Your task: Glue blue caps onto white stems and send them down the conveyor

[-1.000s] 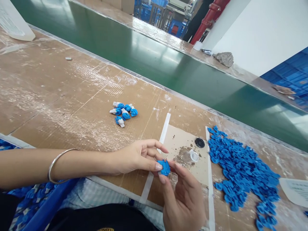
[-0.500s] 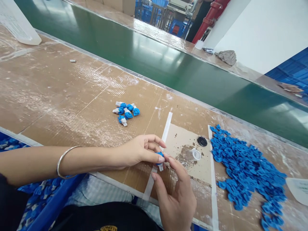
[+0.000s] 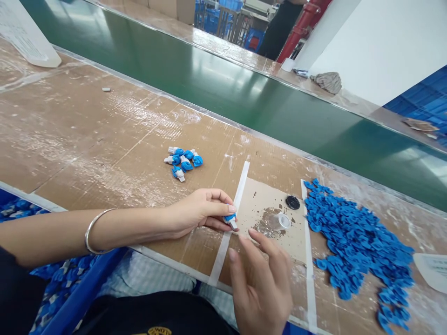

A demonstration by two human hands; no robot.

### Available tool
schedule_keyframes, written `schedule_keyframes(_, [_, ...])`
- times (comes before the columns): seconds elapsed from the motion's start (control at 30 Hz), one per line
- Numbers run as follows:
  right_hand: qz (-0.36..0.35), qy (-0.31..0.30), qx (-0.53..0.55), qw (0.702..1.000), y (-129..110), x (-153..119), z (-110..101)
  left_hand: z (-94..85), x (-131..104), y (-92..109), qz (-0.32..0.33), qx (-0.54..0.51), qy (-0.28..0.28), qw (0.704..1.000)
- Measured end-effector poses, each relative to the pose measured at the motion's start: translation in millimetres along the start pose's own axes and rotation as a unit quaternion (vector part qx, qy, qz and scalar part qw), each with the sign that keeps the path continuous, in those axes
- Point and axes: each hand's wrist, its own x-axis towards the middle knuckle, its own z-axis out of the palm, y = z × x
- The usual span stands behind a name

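My left hand pinches a small blue and white part between thumb and fingers, its white end pointing down and right. Just to the right of it, my right hand has its fingers apart and holds nothing. A small group of similar blue and white parts lies on the table beyond my left hand. On a stained cardboard sheet are a clear small cup and a black round cap. A large heap of blue pieces spreads at the right.
A green conveyor belt runs behind the brown table. Translucent containers stand at the far left and right edge. A blue crate of parts sits at lower left. Across the belt, a person in dark clothing is partly visible.
My right hand has come away from the blue and white part, its fingers now spread. My left hand has shifted slightly up and left with the part, which is now tilted.
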Motion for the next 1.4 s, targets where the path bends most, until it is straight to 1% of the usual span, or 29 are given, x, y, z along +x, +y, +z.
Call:
schedule_keyframes(0.1, [-0.031,-0.024,-0.045,0.998,-4,5,2,0.8,-1,2,-0.002,0.002,0.005,1.000])
schedule_keyframes(0.23, [-0.041,-0.039,-0.067,0.996,-6,8,5,0.5,-2,2,0.000,0.014,0.003,1.000])
schedule_keyframes(0.43, [-0.049,-0.064,-0.101,0.992,-4,14,10,0.1,-3,1,-0.005,0.029,0.000,1.000])
schedule_keyframes(0.57, [-0.054,-0.073,-0.117,0.989,-3,15,11,0.3,-4,2,-0.002,0.032,0.008,0.999])
schedule_keyframes(0.73, [-0.063,-0.084,-0.075,0.992,-6,6,5,-0.9,-1,1,-0.003,0.032,0.011,0.999])
schedule_keyframes(0.83, [-0.048,-0.046,-0.035,0.997,-5,-2,-2,-0.9,1,1,-0.004,0.032,0.022,0.999])
schedule_keyframes(0.9, [-0.028,-0.015,0.014,0.999,1,-9,-8,-0.4,1,2,-0.006,0.036,0.033,0.999])
schedule_keyframes(0.97, [-0.013,-0.001,0.063,0.998,10,-16,-15,0.4,1,2,-0.007,0.041,0.041,0.998])
schedule_keyframes(1.03, [-0.006,0.002,0.090,0.996,22,-24,-22,1.0,0,2,-0.007,0.048,0.045,0.998])
schedule_keyframes(1.13, [0.009,0.000,0.102,0.995,35,-35,-32,1.2,0,1,-0.004,0.058,0.048,0.997])
schedule_keyframes(1.2, [0.026,-0.010,0.122,0.992,38,-39,-37,1.1,0,1,-0.003,0.060,0.050,0.997])
schedule_keyframes(1.23, [0.023,-0.019,0.130,0.991,37,-39,-38,1.1,1,0,-0.002,0.061,0.050,0.997])
schedule_keyframes(1.3, [-0.004,-0.041,0.114,0.993,33,-36,-36,1.6,1,0,-0.002,0.065,0.050,0.997])
schedule_keyframes(1.4, [-0.050,-0.069,0.021,0.996,20,-24,-25,2.9,0,-1,0.003,0.074,0.050,0.996])
